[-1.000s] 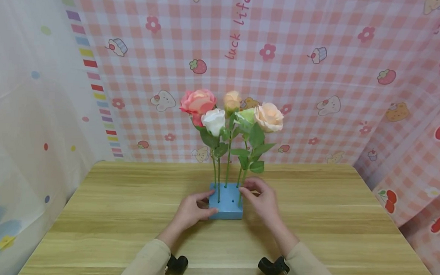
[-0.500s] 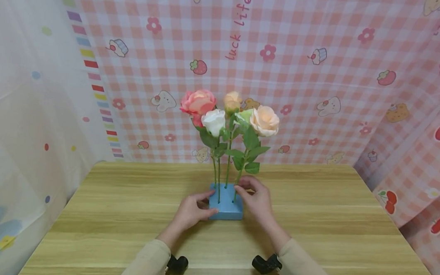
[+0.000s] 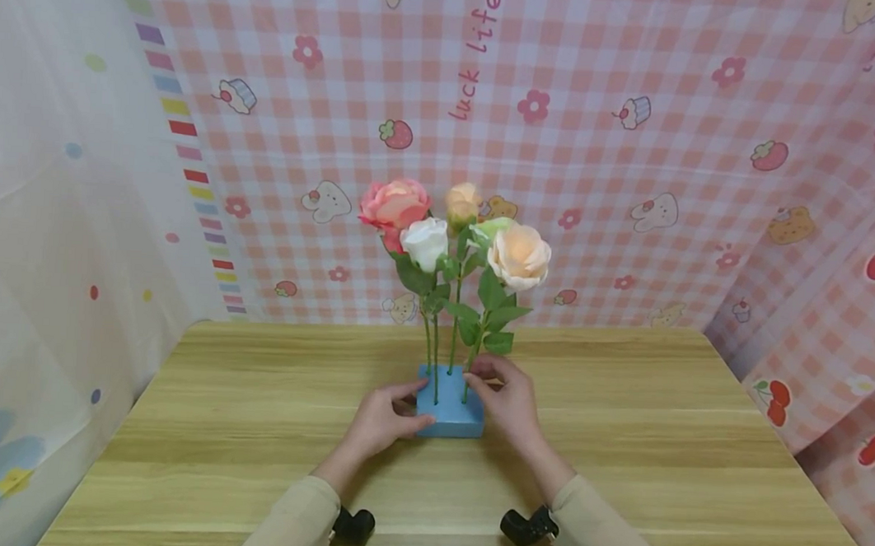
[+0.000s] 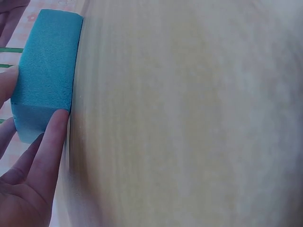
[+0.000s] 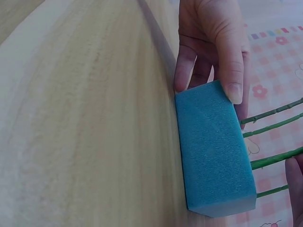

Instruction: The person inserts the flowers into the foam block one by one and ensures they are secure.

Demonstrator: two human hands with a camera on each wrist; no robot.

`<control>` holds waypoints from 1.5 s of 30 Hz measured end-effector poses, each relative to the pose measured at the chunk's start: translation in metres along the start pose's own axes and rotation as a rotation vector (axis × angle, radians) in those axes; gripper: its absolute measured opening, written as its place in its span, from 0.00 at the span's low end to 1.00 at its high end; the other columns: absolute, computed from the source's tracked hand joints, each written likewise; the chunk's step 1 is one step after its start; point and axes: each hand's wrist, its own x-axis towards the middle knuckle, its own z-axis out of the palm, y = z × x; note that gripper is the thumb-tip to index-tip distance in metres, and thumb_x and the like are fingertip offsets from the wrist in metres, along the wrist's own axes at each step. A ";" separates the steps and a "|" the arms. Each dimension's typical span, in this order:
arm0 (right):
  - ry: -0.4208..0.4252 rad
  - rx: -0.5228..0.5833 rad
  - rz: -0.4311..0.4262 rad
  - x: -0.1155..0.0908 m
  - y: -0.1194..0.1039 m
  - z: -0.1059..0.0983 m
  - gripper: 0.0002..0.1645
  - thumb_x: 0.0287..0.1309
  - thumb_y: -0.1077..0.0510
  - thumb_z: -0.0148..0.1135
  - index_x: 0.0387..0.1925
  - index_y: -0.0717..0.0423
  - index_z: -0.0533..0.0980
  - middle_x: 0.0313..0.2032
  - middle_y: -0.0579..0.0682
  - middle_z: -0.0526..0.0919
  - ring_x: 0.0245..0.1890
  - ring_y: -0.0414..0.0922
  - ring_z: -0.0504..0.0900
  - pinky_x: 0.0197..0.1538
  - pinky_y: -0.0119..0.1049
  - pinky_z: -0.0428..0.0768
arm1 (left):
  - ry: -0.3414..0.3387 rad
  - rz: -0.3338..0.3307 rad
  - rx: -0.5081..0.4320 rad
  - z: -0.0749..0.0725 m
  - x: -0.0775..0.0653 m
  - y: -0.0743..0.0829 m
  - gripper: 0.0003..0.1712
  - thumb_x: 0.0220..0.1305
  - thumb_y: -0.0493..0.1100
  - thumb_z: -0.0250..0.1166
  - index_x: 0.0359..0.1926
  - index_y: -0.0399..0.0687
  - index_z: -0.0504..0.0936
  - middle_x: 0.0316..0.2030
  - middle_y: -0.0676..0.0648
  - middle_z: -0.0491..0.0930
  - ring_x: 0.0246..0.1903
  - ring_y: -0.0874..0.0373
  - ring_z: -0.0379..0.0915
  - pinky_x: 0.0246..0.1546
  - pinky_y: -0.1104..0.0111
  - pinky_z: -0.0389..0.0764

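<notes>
On the table stands a blue foam block (image 3: 450,429) with flower stems upright in it. My left hand (image 3: 379,420) holds the block's left end, thumb at the front corner and fingers along the side, as the right wrist view also shows. The thumb and fingers of my right hand (image 3: 507,399) pinch the lower stem of a peach rose (image 3: 520,257). That stem's foot meets the block's top near the front right, over the spot where a small dark hole showed before. In the right wrist view, the thick green stem (image 5: 277,158) runs from the block to my right fingertips.
Behind and left of the peach rose stand a coral-pink rose (image 3: 395,206), a white rose (image 3: 425,244), an orange-yellow bud (image 3: 462,205) and a pale green flower (image 3: 493,228). The wooden table (image 3: 251,428) ends at a pink checked curtain (image 3: 606,175).
My right hand has carried the peach rose left, from the block's right edge to its front-right hole. The bloom has come lower. The left hand keeps its place on the block.
</notes>
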 end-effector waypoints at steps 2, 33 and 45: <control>-0.003 -0.007 -0.002 -0.001 0.003 0.000 0.08 0.54 0.71 0.71 0.37 0.66 0.82 0.34 0.57 0.85 0.38 0.52 0.84 0.40 0.37 0.85 | 0.001 -0.004 -0.001 0.000 0.000 0.000 0.35 0.55 0.41 0.77 0.64 0.40 0.77 0.44 0.38 0.80 0.34 0.54 0.81 0.28 0.66 0.85; -0.045 -0.069 -0.092 -0.012 -0.024 -0.002 0.06 0.52 0.76 0.68 0.33 0.70 0.79 0.30 0.61 0.83 0.33 0.58 0.84 0.35 0.45 0.86 | 0.021 0.016 -0.032 0.001 0.000 -0.003 0.35 0.53 0.40 0.78 0.62 0.38 0.78 0.43 0.37 0.81 0.35 0.51 0.81 0.27 0.66 0.84; -0.036 -0.049 -0.105 -0.008 0.019 0.003 0.08 0.53 0.70 0.71 0.34 0.59 0.81 0.31 0.51 0.84 0.33 0.50 0.85 0.34 0.37 0.85 | 0.014 -0.005 -0.011 0.001 0.000 -0.002 0.35 0.54 0.42 0.77 0.63 0.42 0.78 0.45 0.38 0.80 0.37 0.52 0.81 0.28 0.66 0.85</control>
